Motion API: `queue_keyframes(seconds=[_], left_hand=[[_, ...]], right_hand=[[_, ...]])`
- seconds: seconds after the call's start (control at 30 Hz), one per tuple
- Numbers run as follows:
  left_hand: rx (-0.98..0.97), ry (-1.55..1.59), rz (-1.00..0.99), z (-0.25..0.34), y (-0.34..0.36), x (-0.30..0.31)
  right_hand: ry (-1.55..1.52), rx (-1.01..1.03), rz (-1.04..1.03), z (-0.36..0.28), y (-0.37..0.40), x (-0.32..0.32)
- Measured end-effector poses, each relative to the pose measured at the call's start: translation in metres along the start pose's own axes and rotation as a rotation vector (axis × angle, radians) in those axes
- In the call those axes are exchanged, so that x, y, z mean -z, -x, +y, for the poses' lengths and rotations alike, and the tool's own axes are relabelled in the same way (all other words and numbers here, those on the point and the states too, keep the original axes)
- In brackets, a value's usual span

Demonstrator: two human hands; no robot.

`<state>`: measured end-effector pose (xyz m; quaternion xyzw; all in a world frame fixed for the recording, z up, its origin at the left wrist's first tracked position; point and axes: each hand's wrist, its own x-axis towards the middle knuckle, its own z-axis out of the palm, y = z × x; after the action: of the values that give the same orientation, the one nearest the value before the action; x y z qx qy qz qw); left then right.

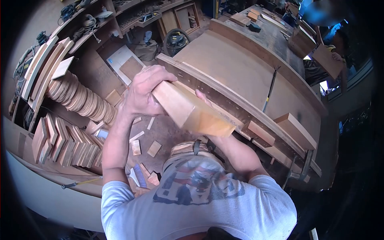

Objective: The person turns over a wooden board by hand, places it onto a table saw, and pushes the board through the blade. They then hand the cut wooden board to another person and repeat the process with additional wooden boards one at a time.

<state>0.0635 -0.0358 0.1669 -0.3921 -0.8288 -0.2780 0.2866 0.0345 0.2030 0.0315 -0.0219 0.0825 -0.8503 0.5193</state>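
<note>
Shirt front (200,204) below, wood block (192,112) held above the surface (240,68), not set down: left hand (146,94) fingers clamp it, right hand (203,99) mostly hidden behind, grip unreadable.

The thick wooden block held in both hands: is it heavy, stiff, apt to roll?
The wooden block looks thick and solid, so probably stiff and fairly heavy; the left hand and right hand both hold it. Its flat faces suggest sliding, not rolling.

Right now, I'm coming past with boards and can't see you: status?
Left hand gripping wooden block. Right hand behind it, mostly hidden. Block raised, not touching workbench. Another person at far end.
</note>
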Motion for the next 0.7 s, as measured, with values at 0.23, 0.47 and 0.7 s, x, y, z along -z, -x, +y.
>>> queue_keyframes(seconds=[0.23, 0.47, 0.7], left_hand=[[1.11, 0.554, 0.146, -0.024, 0.019, -0.008], [1.409, 0.679, 0.027, -0.007, 0.037, -0.033], [1.516, 1.225, 0.257, -0.016, 0.057, -0.062]], right_hand=[[0.27, -0.175, -0.458, 0.014, 0.039, 0.002], [0.278, -0.059, -0.404, 0.0, 0.057, 0.011], [0.091, 0.14, -0.429, -0.012, 0.067, 0.001]])
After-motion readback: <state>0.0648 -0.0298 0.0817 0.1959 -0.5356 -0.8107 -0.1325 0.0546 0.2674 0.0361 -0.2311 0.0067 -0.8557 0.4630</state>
